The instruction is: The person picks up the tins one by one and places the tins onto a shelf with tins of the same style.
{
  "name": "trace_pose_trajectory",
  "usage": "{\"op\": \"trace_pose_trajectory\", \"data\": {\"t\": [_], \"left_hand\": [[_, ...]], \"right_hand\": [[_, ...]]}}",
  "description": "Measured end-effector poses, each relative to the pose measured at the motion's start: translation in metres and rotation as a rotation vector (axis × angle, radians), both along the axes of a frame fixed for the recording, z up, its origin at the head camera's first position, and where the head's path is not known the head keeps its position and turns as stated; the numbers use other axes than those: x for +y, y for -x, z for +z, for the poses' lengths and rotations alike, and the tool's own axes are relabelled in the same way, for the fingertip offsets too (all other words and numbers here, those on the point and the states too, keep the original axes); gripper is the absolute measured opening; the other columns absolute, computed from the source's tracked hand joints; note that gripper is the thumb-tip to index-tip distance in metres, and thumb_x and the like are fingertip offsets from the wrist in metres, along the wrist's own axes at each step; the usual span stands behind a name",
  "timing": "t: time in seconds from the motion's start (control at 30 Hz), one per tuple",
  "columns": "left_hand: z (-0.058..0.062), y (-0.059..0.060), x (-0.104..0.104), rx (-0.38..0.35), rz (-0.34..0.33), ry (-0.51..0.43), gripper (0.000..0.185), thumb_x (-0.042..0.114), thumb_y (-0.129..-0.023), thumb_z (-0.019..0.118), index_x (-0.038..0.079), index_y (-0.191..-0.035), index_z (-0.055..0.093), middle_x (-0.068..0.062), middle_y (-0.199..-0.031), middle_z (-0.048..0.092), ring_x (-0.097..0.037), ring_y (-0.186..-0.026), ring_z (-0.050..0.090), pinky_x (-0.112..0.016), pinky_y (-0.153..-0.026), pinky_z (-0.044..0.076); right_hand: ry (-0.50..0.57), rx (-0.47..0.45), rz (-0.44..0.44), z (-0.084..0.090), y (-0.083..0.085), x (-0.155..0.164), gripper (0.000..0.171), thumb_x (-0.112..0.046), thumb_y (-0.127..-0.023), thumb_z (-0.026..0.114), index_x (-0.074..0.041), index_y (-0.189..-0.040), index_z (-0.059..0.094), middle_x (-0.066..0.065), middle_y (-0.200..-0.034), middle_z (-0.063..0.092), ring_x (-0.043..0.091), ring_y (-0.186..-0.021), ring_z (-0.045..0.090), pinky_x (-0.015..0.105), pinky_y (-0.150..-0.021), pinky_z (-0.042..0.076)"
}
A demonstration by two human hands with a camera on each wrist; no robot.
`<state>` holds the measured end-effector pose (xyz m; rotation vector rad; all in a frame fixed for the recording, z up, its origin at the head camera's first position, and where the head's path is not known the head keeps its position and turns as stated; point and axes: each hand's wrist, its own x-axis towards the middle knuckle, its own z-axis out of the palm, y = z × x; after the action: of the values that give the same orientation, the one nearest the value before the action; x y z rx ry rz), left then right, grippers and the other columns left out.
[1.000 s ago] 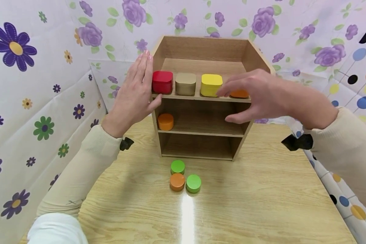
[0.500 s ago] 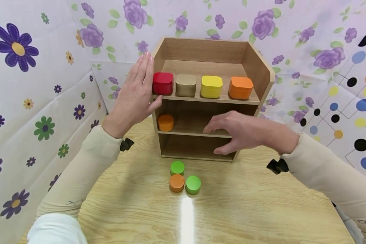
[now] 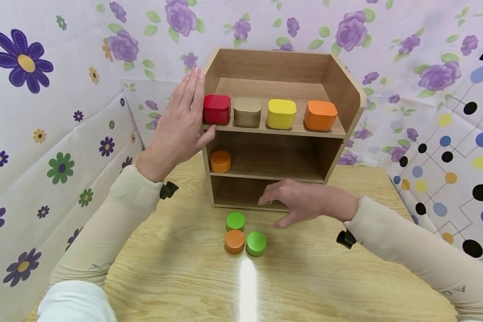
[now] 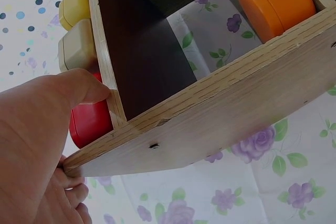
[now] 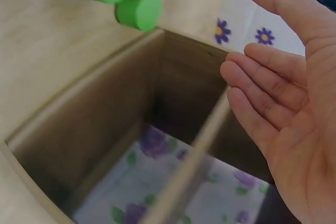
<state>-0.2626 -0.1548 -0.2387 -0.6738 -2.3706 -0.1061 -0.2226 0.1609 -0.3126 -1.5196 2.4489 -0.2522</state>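
While three discs sat nearest, an orange disc (image 3: 234,240) between two green discs (image 3: 256,243), the right hand (image 3: 302,203) hovered just beyond, fingers relaxed, gripping nothing, before the wooden shelf (image 3: 348,112). Farther left, the left hand (image 3: 177,127) lay flat against its side, thumb by the red box (image 3: 216,108).

A wooden table (image 3: 346,277) carries a three-tier shelf unit (image 3: 348,107) and, apparently touching, two green discs (image 3: 235,220) and one orange disc (image 3: 234,240).
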Motion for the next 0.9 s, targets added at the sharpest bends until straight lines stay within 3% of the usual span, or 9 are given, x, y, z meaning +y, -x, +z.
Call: {"op": "trace_pose_trajectory", "data": {"t": [0.23, 0.5, 0.9], "left_hand": [[0.001, 0.000, 0.002, -0.018, 0.012, 0.007, 0.095, 0.028, -0.099, 0.065, -0.009, -0.166, 0.008, -0.025, -0.177, 0.010, -0.040, -0.165, 0.013, -0.044, -0.138, 0.010], [0.002, 0.000, 0.001, -0.027, 0.022, 0.017, 0.096, 0.030, -0.099, 0.065, -0.010, -0.165, 0.008, -0.025, -0.177, 0.010, -0.040, -0.165, 0.012, -0.044, -0.138, 0.010], [0.003, -0.001, 0.000, -0.030, 0.034, 0.030, 0.096, 0.032, -0.100, 0.065, -0.011, -0.165, 0.008, -0.026, -0.176, 0.009, -0.041, -0.165, 0.012, -0.045, -0.138, 0.009]], "right_hand": [[-0.010, -0.053, 0.018, -0.041, 0.002, -0.012, 0.057, -0.028, -0.090, 0.082, -0.004, -0.139, 0.066, 0.009, -0.135, 0.070, 0.020, -0.121, 0.070, 0.037, -0.104, 0.060], [0.008, -0.043, 0.027, -0.084, 0.005, -0.020, 0.053, -0.027, -0.088, 0.081, -0.004, -0.134, 0.069, 0.008, -0.134, 0.071, 0.021, -0.125, 0.068, 0.034, -0.106, 0.059], [-0.030, -0.050, -0.007, -0.112, 0.004, -0.024, 0.056, -0.029, -0.086, 0.082, -0.004, -0.134, 0.069, 0.008, -0.130, 0.071, 0.020, -0.121, 0.067, 0.031, -0.104, 0.059]]}}
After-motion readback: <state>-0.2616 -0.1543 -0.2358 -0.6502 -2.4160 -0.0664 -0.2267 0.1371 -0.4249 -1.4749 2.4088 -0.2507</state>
